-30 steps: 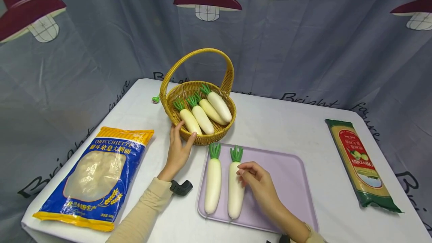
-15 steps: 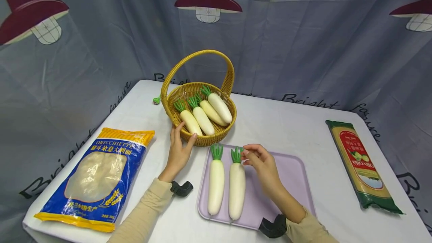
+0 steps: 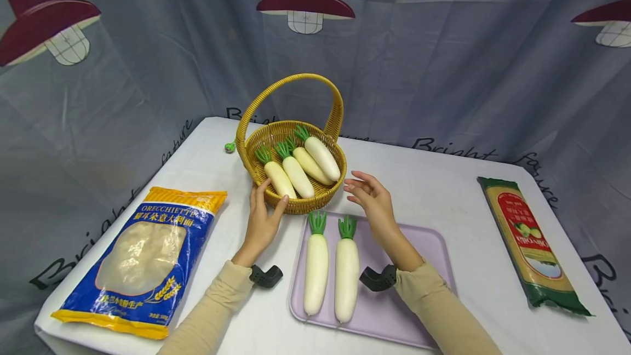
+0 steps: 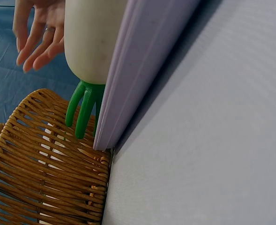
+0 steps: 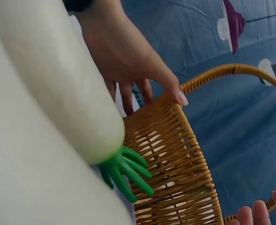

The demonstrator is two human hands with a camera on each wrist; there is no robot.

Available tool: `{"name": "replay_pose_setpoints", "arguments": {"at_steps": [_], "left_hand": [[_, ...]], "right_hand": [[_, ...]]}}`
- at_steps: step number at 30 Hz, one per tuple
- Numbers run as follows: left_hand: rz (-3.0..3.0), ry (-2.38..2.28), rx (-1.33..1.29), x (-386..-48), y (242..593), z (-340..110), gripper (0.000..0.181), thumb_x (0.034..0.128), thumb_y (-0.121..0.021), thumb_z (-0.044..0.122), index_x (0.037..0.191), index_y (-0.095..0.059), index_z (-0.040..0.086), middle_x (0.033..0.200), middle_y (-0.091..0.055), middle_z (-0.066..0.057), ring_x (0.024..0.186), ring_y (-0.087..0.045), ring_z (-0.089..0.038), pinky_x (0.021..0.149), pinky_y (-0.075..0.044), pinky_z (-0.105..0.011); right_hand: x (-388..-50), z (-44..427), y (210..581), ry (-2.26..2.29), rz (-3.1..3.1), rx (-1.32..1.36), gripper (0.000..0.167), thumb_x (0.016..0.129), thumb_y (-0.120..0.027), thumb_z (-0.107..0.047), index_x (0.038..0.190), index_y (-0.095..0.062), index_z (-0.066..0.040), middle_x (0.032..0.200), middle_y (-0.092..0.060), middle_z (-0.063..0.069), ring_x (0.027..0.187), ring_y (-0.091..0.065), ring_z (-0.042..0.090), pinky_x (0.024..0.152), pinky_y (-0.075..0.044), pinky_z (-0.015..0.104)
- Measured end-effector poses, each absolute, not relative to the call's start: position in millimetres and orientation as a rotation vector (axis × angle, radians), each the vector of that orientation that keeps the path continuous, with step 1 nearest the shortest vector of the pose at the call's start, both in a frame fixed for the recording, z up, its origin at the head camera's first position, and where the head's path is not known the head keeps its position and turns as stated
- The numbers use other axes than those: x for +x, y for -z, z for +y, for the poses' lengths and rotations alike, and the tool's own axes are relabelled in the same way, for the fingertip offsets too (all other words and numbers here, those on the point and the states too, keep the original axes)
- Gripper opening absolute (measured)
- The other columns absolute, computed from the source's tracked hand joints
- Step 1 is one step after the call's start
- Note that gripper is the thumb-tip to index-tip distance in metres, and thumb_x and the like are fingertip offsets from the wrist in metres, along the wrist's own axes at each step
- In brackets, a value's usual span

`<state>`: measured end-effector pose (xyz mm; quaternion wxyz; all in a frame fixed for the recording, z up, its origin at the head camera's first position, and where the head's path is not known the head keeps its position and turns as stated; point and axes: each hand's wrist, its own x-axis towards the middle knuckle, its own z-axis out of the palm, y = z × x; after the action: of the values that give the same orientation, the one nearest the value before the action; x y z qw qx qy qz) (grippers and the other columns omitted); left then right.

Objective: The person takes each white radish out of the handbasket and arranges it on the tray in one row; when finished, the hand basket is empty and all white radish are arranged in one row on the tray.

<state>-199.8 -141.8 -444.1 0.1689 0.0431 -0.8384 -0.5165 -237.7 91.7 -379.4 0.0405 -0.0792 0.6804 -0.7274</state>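
Note:
My left hand (image 3: 261, 226) rests against the left front of a woven basket (image 3: 307, 207) with a tall handle, fingers spread and thumb at the rim. Inside the basket lie several white radishes (image 3: 322, 158) with green tops. My right hand (image 3: 374, 204) hovers beside the basket's right front, fingers loosely bent and holding nothing. Two more white radishes, a left one (image 3: 316, 273) and a right one (image 3: 347, 278), lie side by side on a lilac tray (image 3: 419, 256). In the right wrist view, the left thumb (image 5: 173, 89) touches the basket rim.
A blue and yellow bag of orecchiette (image 3: 143, 262) lies on the left of the white table (image 3: 419, 185). On the right is a green and red pasta pack (image 3: 532, 242). A small green object (image 3: 229, 147) sits behind the basket's left side. A grey curtain (image 3: 419, 70) hangs behind.
My right hand has moved from over the right radish on the tray, forward past its green top, to beside the basket. The left hand has stayed at the basket.

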Motion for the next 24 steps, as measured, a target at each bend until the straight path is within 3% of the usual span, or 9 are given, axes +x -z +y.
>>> {"name": "replay_pose_setpoints", "arguments": {"at_steps": [6, 11, 14, 20, 24], "left_hand": [[-2.395, 1.453, 0.130, -199, 446, -142, 0.064, 0.0885, -0.051, 0.046, 0.141, -0.024, 0.021, 0.151, -0.007, -0.015, 0.137, -0.016, -0.037, 0.103, -0.026, -0.058], [-2.396, 1.473, 0.138, -200, 444, -142, 0.064, 0.0884, -0.051, 0.047, 0.141, -0.023, 0.023, 0.152, -0.005, -0.013, 0.138, -0.014, -0.035, 0.104, -0.026, -0.057], [-2.400, 1.469, 0.143, -199, 443, -143, 0.063, 0.0886, -0.050, 0.048, 0.141, -0.023, 0.023, 0.152, -0.004, -0.014, 0.138, -0.014, -0.036, 0.104, -0.026, -0.058], [-2.388, 1.468, 0.129, -198, 444, -143, 0.062, 0.0895, -0.050, 0.045, 0.141, -0.024, 0.021, 0.151, -0.006, -0.014, 0.138, -0.014, -0.036, 0.104, -0.025, -0.058], [-2.386, 1.470, 0.119, -199, 444, -142, 0.062, 0.0895, -0.050, 0.045, 0.141, -0.024, 0.021, 0.151, -0.007, -0.014, 0.138, -0.015, -0.035, 0.104, -0.025, -0.057]], "right_hand": [[-261, 75, 376, 2.267, 2.119, -0.253, 0.037, 0.090, -0.051, -0.006, 0.126, -0.048, -0.004, 0.121, -0.055, 0.021, 0.101, -0.059, 0.021, 0.090, -0.048, 0.038], [-280, 61, 376, 2.266, 2.252, -0.318, 0.038, 0.088, -0.053, -0.003, 0.125, -0.049, 0.000, 0.118, -0.056, 0.020, 0.100, -0.058, 0.018, 0.082, -0.050, 0.024], [-288, 55, 377, 2.241, 2.313, -0.325, 0.038, 0.087, -0.054, -0.001, 0.125, -0.049, -0.001, 0.118, -0.056, 0.019, 0.105, -0.056, 0.022, 0.085, -0.048, 0.022], [-299, 46, 373, 2.136, 2.375, -0.275, 0.043, 0.085, -0.057, -0.004, 0.127, -0.048, -0.005, 0.124, -0.051, 0.018, 0.115, -0.049, 0.029, 0.099, -0.040, 0.037], [-306, 43, 371, 2.054, 2.434, -0.238, 0.045, 0.084, -0.059, -0.007, 0.128, -0.047, -0.006, 0.128, -0.047, 0.017, 0.117, -0.046, 0.029, 0.101, -0.037, 0.040]]}}
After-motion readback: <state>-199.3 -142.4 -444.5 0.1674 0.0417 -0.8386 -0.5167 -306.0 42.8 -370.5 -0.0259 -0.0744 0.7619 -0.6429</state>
